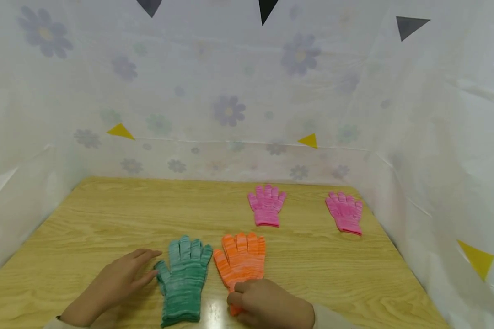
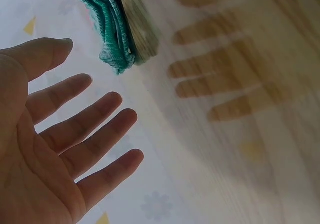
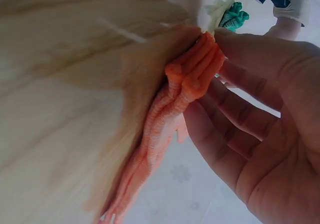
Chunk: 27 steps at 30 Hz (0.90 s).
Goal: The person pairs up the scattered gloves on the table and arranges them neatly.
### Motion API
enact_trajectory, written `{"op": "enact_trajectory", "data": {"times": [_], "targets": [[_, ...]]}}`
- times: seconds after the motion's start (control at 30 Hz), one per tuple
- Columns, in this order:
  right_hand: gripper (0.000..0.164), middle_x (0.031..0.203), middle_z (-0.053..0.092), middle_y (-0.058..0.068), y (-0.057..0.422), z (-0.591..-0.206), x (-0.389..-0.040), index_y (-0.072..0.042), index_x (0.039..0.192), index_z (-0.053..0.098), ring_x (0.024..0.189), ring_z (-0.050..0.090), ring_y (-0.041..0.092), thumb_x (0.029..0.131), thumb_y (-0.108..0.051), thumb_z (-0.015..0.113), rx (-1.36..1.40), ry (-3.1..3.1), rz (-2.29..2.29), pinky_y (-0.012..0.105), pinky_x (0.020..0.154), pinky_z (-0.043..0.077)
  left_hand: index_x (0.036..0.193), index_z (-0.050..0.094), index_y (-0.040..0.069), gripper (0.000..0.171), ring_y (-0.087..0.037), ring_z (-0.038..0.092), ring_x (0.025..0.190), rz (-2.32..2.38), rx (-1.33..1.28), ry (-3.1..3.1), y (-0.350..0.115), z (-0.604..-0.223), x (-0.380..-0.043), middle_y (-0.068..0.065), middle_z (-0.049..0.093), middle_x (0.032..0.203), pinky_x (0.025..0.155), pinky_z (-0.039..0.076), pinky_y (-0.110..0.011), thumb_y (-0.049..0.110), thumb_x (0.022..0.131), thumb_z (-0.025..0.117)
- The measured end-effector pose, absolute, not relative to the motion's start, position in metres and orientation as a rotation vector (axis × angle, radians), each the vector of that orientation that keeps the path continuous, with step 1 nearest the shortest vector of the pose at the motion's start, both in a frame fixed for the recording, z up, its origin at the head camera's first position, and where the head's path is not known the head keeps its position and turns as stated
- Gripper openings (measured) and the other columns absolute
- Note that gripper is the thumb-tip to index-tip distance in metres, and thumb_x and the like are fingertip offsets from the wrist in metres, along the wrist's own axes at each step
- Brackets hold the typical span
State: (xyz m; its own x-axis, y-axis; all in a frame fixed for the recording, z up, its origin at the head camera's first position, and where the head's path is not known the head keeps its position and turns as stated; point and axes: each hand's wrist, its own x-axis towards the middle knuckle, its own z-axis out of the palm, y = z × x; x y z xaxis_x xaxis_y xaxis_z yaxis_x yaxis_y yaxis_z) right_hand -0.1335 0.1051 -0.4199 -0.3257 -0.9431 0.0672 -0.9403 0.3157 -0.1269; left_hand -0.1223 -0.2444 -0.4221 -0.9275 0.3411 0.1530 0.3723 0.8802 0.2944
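Note:
A green knit glove (image 1: 185, 281) lies flat near the front of the table, fingers pointing away. Just left of it is my left hand (image 1: 117, 278), its fingertips close to the glove's thumb. In the left wrist view that hand's fingers (image 2: 95, 121) are spread with nothing between them. To the right of the green glove lies an orange knit glove (image 1: 244, 260). My right hand (image 1: 269, 301) is over its cuff and hides part of it. The right wrist view shows thumb and fingers pinching the layered cuff of the orange glove (image 3: 192, 74).
Two pink gloves lie farther back on the wooden table (image 1: 127, 205): one pink glove (image 1: 267, 205) right of centre, another pink glove (image 1: 344, 212) near the right edge. White flower-patterned sheeting (image 1: 230, 68) surrounds the back and sides.

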Motion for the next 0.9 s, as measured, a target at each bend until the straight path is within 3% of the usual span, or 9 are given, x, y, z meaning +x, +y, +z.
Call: {"op": "enact_trajectory", "data": {"times": [0.13, 0.5, 0.7, 0.9], "targets": [[0.008, 0.083, 0.055, -0.015, 0.101, -0.416, -0.134, -0.025, 0.098, 0.064, 0.069, 0.043, -0.005, 0.091, -0.025, 0.067, -1.855, 2.5, -0.15, 0.006, 0.056, 0.034, 0.123, 0.063, 0.013, 0.041, -0.02, 0.067, 0.089, -0.487, -0.56, -2.942, -0.244, -0.422, -0.121, -0.005, 0.063, 0.119, 0.069, 0.056, -0.035, 0.033, 0.088, 0.069], [0.005, 0.079, 0.051, -0.015, 0.092, -0.418, -0.142, -0.03, 0.087, 0.062, 0.068, 0.039, 0.001, 0.09, -0.033, 0.066, -2.019, 2.551, 0.145, 0.011, 0.056, 0.029, 0.125, 0.062, 0.014, 0.042, -0.019, 0.067, 0.088, -0.504, -0.571, -2.934, -0.245, -0.422, -0.121, -0.005, 0.063, 0.12, 0.067, 0.056, -0.034, 0.035, 0.089, 0.068], [0.008, 0.085, 0.05, -0.015, 0.09, -0.419, -0.143, -0.032, 0.088, 0.06, 0.075, 0.038, 0.002, 0.089, -0.028, 0.066, -2.1, 2.54, 0.245, 0.014, 0.068, 0.035, 0.124, 0.062, 0.014, 0.041, -0.02, 0.067, 0.09, -0.475, -0.568, -2.919, -0.245, -0.423, -0.121, -0.004, 0.064, 0.119, 0.068, 0.056, -0.034, 0.033, 0.088, 0.07], [0.007, 0.084, 0.054, -0.018, 0.086, -0.419, -0.146, -0.032, 0.085, 0.06, 0.078, 0.042, 0.002, 0.09, -0.033, 0.063, -2.204, 2.481, 0.376, 0.014, 0.074, 0.04, 0.124, 0.062, 0.014, 0.041, -0.019, 0.067, 0.089, -0.466, -0.587, -2.9, -0.245, -0.422, -0.121, -0.004, 0.064, 0.118, 0.067, 0.056, -0.032, 0.032, 0.088, 0.07]]}}
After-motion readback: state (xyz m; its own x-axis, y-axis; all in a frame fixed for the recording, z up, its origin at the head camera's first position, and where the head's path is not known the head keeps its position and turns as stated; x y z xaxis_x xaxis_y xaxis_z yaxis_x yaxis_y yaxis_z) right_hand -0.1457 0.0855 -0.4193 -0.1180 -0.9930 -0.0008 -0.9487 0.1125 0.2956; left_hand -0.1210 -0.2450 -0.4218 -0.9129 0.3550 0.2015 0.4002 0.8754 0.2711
